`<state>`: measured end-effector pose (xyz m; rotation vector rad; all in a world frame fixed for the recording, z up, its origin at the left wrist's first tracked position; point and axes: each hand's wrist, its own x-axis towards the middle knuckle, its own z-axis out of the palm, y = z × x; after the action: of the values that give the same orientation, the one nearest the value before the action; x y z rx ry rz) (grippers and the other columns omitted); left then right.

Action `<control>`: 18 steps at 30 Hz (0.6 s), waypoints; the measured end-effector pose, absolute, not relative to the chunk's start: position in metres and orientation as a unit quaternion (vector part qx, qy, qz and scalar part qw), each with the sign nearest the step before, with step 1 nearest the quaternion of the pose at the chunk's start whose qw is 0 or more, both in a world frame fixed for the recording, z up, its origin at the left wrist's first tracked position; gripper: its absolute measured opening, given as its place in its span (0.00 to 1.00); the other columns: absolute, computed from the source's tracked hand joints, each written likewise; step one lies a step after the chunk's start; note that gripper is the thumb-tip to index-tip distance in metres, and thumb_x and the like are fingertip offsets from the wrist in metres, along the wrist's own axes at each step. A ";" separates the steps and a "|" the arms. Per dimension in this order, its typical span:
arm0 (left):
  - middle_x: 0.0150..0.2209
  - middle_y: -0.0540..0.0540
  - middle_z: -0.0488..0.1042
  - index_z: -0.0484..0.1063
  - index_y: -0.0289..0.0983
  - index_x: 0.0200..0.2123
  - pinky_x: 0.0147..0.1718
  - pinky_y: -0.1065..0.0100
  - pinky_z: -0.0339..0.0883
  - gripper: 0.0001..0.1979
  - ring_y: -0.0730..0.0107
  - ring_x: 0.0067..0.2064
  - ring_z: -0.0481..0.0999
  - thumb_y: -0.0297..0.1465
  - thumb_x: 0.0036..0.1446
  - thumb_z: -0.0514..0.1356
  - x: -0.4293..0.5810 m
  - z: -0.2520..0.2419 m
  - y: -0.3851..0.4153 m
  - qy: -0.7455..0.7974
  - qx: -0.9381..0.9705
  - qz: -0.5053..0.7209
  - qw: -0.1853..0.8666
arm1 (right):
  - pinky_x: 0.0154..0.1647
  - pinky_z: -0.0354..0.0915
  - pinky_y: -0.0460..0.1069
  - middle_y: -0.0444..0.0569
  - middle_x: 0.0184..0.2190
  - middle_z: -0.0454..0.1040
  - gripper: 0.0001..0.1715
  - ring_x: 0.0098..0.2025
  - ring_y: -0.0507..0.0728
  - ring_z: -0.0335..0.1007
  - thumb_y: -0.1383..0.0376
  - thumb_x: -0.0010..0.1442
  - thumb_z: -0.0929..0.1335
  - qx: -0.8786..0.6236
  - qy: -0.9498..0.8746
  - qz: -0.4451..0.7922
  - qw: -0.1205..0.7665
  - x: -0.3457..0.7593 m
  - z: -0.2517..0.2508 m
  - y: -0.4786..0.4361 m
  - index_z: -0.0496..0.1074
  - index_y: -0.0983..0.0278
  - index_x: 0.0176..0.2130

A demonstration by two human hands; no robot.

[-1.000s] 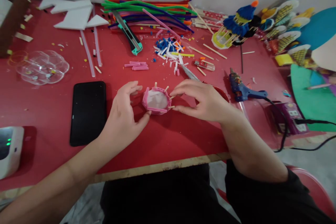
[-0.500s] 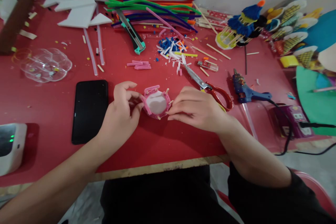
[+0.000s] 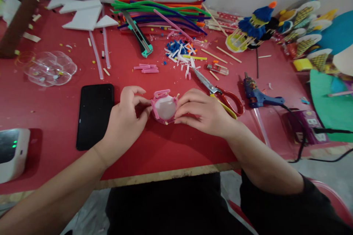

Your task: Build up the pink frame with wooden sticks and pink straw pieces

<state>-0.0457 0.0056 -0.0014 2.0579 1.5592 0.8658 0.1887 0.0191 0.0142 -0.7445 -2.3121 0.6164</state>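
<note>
Between my hands, over the red table, is a small round piece with a whitish base (image 3: 166, 108) and a rim of pink pipe-cleaner pieces (image 3: 156, 110) with short wooden sticks standing around it. My left hand (image 3: 129, 117) pinches its left rim between thumb and fingers. At the right rim, my right hand (image 3: 202, 114) is closed with its fingertips on the edge, covering part of it. Just beyond lies a small pile of cut pink pieces (image 3: 146, 68). Scissors (image 3: 213, 90) with red and yellow handles lie beside my right hand.
A black phone (image 3: 95, 117) lies left of my left hand. A blue glue gun (image 3: 259, 95) with its cord lies at right. A box cutter (image 3: 139, 36), pipe cleaners (image 3: 165, 11), colourful scraps (image 3: 180, 51) and a clear tray (image 3: 51, 68) are farther back. A white device (image 3: 13, 154) stands at left.
The round piece has shifted and turned slightly in my hands. My right fingers have moved a little along its right rim, covering more of it. The left hand still pinches the left side.
</note>
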 end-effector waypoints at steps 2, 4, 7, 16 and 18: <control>0.33 0.53 0.80 0.60 0.43 0.45 0.33 0.65 0.73 0.17 0.64 0.33 0.80 0.24 0.54 0.59 -0.045 -0.001 0.005 0.558 0.740 0.312 0.211 | 0.45 0.66 0.53 0.49 0.36 0.74 0.04 0.41 0.56 0.70 0.64 0.62 0.70 -0.273 -0.882 0.230 0.309 0.189 0.014 0.019 0.74 0.62 0.36; 0.34 0.53 0.80 0.60 0.43 0.45 0.33 0.64 0.73 0.17 0.64 0.34 0.80 0.24 0.54 0.59 -0.045 0.000 0.005 0.552 0.743 0.315 0.209 | 0.48 0.65 0.55 0.49 0.37 0.74 0.06 0.43 0.57 0.69 0.61 0.60 0.72 -0.266 -0.888 0.221 0.302 0.187 0.014 0.018 0.74 0.62 0.38; 0.34 0.52 0.79 0.60 0.43 0.45 0.34 0.64 0.74 0.17 0.64 0.34 0.80 0.24 0.54 0.59 -0.045 0.000 0.005 0.544 0.748 0.319 0.206 | 0.49 0.63 0.57 0.50 0.39 0.75 0.13 0.44 0.59 0.68 0.57 0.58 0.73 -0.277 -0.894 0.193 0.296 0.182 0.010 0.015 0.75 0.61 0.39; 0.47 0.42 0.74 0.52 0.41 0.53 0.43 0.60 0.77 0.25 0.64 0.45 0.80 0.21 0.53 0.54 -0.042 -0.008 0.000 0.510 0.726 0.364 0.284 | 0.41 0.58 0.53 0.47 0.32 0.75 0.05 0.38 0.56 0.65 0.65 0.61 0.70 -0.313 -0.884 0.138 0.318 0.169 -0.002 0.010 0.77 0.61 0.32; 0.53 0.37 0.70 0.47 0.41 0.57 0.47 0.55 0.76 0.32 0.60 0.51 0.77 0.19 0.50 0.54 -0.042 -0.009 -0.002 0.480 0.737 0.364 0.307 | 0.41 0.58 0.53 0.47 0.32 0.75 0.07 0.38 0.56 0.65 0.65 0.62 0.69 -0.316 -0.881 0.138 0.323 0.169 -0.004 0.012 0.77 0.61 0.32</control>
<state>-0.0424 -0.0020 -0.0090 1.9489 1.2708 0.9617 0.1685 0.0115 -0.0041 -0.8294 -2.3132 0.3619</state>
